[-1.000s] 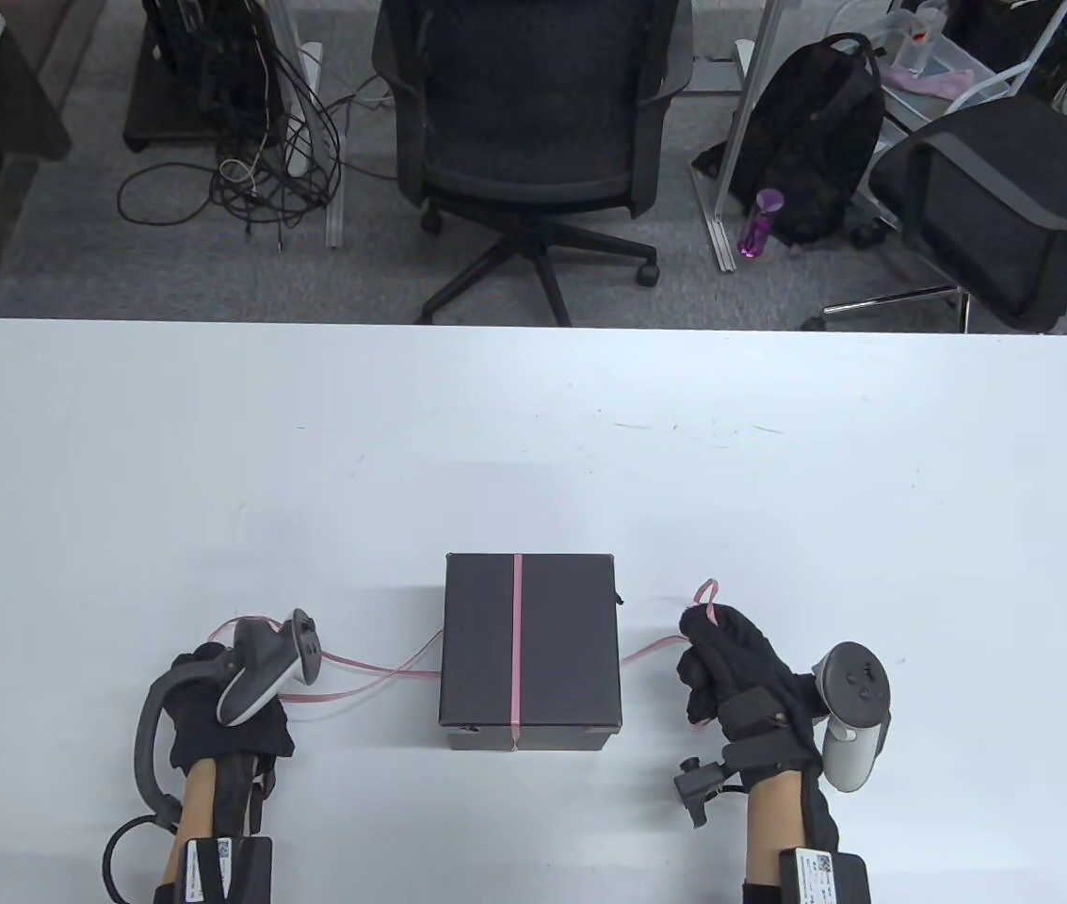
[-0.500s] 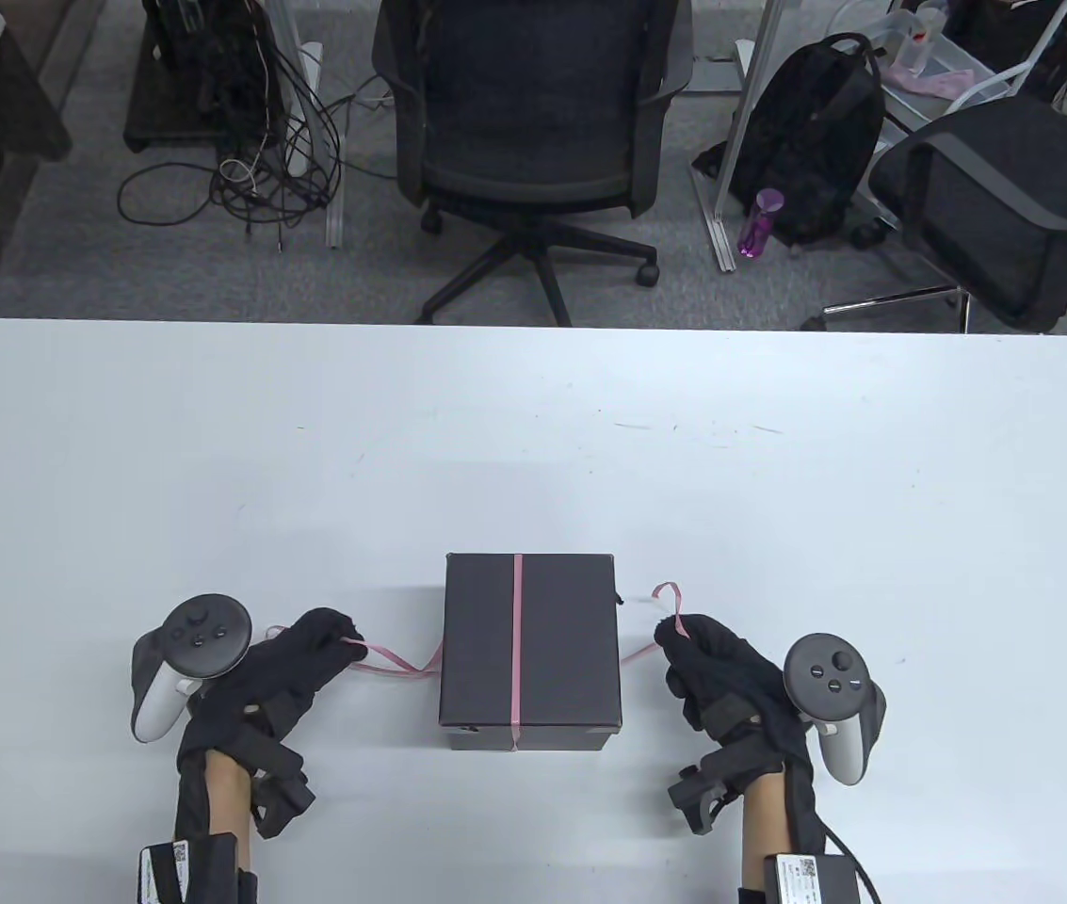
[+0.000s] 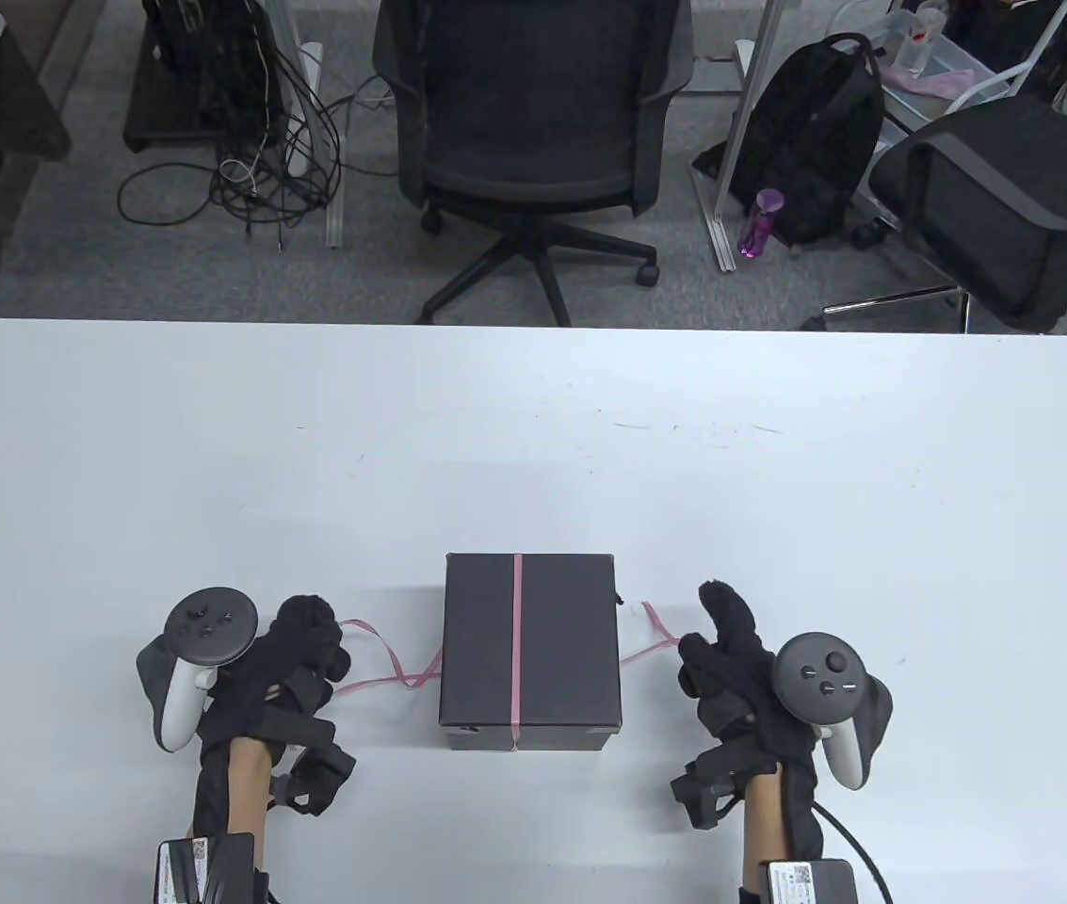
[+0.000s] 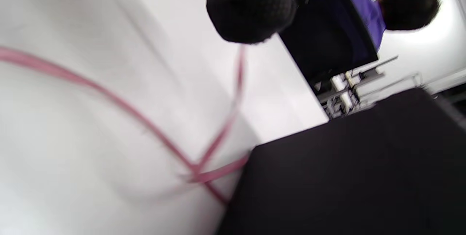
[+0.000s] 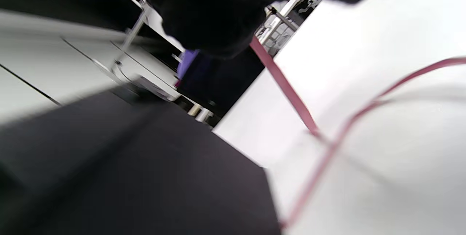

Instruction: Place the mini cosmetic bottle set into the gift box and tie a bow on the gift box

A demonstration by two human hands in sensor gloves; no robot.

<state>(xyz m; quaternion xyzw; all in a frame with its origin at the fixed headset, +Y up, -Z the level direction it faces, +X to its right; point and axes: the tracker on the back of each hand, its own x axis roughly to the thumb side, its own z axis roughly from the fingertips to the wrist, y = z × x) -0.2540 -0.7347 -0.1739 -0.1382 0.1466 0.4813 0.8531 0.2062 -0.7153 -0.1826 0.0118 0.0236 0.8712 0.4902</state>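
The gift box is closed with ribbon over it; your left hand and right hand each pinch an end, so next cross them on top.

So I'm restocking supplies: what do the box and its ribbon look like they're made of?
The gift box: probably matte black card, flat and glare-free with crisp edges. The ribbon: thin, flat pink strip, likely satin or plastic ribbon, since it curls loosely on the table; its sheen is unclear.

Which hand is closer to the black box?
The right hand, just slightly. It sits beside the black box's right side, and the left hand sits a bit farther off its left side.
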